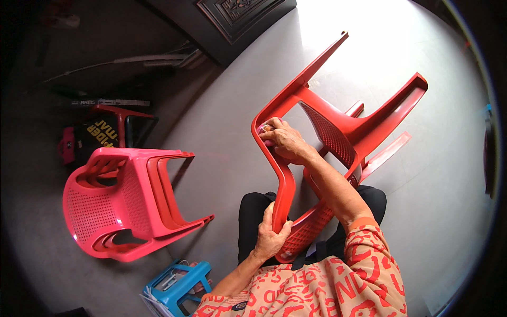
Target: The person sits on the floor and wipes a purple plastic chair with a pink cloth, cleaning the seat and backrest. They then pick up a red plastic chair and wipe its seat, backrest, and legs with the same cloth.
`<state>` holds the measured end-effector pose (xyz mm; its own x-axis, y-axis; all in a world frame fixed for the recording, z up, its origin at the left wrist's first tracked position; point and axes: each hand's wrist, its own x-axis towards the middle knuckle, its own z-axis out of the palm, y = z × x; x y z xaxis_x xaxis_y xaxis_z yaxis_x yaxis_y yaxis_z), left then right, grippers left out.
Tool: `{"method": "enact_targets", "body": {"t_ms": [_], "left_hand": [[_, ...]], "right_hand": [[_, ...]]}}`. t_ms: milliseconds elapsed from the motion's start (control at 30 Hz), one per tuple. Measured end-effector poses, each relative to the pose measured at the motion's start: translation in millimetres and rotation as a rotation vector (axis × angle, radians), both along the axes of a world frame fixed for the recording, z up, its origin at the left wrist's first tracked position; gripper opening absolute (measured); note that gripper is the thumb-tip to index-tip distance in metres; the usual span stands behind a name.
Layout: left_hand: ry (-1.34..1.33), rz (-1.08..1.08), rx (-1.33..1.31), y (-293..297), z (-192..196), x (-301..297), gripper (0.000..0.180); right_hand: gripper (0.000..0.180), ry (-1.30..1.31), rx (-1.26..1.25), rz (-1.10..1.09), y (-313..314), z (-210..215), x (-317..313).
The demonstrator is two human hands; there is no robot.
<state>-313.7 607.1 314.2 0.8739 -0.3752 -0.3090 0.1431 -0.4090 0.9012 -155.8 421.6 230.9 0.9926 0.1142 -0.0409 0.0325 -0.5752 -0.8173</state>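
Observation:
A red plastic armchair (364, 119) lies tipped over in front of me, its legs pointing away and its perforated backrest close to my lap. My left hand (270, 236) is wrapped round the chair's frame near the backrest. Farther along the same side, my right hand (285, 140) presses a small bunched pink cloth (269, 142) against the bend of the armrest. Most of the cloth is hidden under my curled fingers.
Stacked pink and red plastic chairs (140, 198) lie on the left. Nearer me is a blue stool (187, 285) with small items on it. Behind the stack, a black bag (95, 138) rests by another red seat. A dark carved door panel (237, 21) stands at the far side.

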Motion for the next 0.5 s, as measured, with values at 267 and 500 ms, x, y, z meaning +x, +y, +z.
{"method": "enact_targets", "body": {"t_ms": [267,500], "left_hand": [[0.032,-0.018,-0.034,-2,-1,0,0.055],[0.258,0.053,-0.381,2,-17,-5,0.05]], "right_hand": [[0.052,0.121,0.315,0.067,-20,14,-47],[0.044,-0.331,0.146,-0.064,-4,94,-111]]}}
